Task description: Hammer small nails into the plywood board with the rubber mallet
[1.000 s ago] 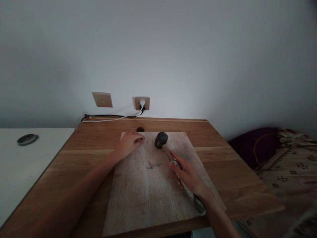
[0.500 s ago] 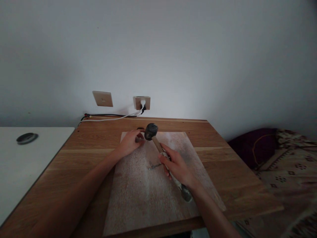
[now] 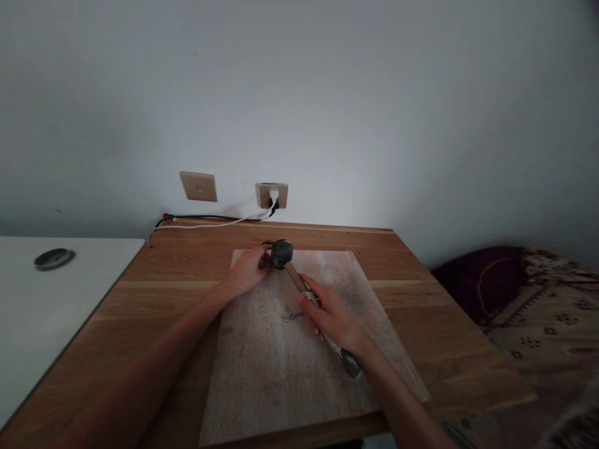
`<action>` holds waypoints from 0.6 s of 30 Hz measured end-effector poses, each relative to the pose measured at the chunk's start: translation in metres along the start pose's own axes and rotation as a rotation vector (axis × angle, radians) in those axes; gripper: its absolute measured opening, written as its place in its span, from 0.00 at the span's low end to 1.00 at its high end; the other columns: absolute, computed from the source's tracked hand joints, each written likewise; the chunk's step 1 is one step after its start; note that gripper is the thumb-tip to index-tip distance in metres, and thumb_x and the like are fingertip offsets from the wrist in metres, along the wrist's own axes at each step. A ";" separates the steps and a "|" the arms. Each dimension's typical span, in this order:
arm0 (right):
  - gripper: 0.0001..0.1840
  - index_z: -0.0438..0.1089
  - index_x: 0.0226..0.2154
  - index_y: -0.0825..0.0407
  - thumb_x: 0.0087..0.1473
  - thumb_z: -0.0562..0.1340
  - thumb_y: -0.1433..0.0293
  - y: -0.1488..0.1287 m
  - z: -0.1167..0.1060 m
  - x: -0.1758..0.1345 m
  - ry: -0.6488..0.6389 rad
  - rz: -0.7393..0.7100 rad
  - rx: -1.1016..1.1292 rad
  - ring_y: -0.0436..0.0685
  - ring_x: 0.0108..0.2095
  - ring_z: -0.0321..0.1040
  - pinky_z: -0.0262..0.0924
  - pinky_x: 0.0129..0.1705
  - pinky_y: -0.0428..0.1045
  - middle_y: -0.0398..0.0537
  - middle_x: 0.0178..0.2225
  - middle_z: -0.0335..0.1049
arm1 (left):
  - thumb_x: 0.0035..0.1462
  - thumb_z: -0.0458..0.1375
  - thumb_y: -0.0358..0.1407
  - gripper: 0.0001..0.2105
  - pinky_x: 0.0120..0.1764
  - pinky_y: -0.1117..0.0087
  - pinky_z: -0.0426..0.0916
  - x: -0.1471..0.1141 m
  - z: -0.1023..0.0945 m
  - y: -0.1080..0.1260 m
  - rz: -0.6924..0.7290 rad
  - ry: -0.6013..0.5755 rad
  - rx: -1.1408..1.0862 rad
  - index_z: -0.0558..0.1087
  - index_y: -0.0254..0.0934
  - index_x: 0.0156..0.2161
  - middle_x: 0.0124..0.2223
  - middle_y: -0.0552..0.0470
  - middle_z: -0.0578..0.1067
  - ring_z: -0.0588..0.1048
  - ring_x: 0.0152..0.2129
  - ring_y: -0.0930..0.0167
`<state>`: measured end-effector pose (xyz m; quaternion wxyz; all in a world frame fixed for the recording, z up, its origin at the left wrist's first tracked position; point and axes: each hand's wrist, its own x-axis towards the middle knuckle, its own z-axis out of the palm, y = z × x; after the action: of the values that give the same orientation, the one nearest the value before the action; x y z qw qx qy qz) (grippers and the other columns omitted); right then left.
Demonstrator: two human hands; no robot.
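Note:
My right hand (image 3: 330,315) is wrapped round the handle of a mallet (image 3: 282,254) with a dark, worn head. The mallet lies slanted over the board, its head up beside my left fingertips and its dark handle end toward me. My left hand (image 3: 249,268) is at the far left part of the wooden board (image 3: 262,386), fingers bent together in a pinch. What they hold is hidden behind the mallet head. A few loose nails (image 3: 292,317) lie on the board, just left of my right hand.
The board rests on a wooden table (image 3: 430,324) against a wall. Behind are a socket (image 3: 274,196) with plugs and cables (image 3: 210,226) along the table's back edge. At left is a white surface (image 3: 28,330) with a dark oval dish (image 3: 55,259). Patterned fabric (image 3: 552,324) lies at right.
The mallet head has come down a little and to the left, closer to my left fingertips. My left hand stays at the same place on the board.

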<state>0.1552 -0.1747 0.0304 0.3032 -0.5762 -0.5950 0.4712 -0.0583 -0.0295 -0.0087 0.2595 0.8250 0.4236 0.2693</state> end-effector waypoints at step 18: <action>0.37 0.64 0.64 0.56 0.59 0.63 0.53 0.029 -0.048 -0.053 0.361 0.059 0.179 0.47 0.14 0.57 0.57 0.12 0.44 0.36 0.25 0.62 | 0.58 0.58 0.21 0.11 0.50 0.59 0.69 -0.044 0.002 0.096 0.514 -0.497 0.439 0.76 0.39 0.40 0.43 0.47 0.81 0.79 0.43 0.61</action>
<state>0.2185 -0.2190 0.0317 0.4410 -0.6391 -0.4696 0.4201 -0.0250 -0.1155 0.0430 0.0964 0.9795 0.1757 0.0214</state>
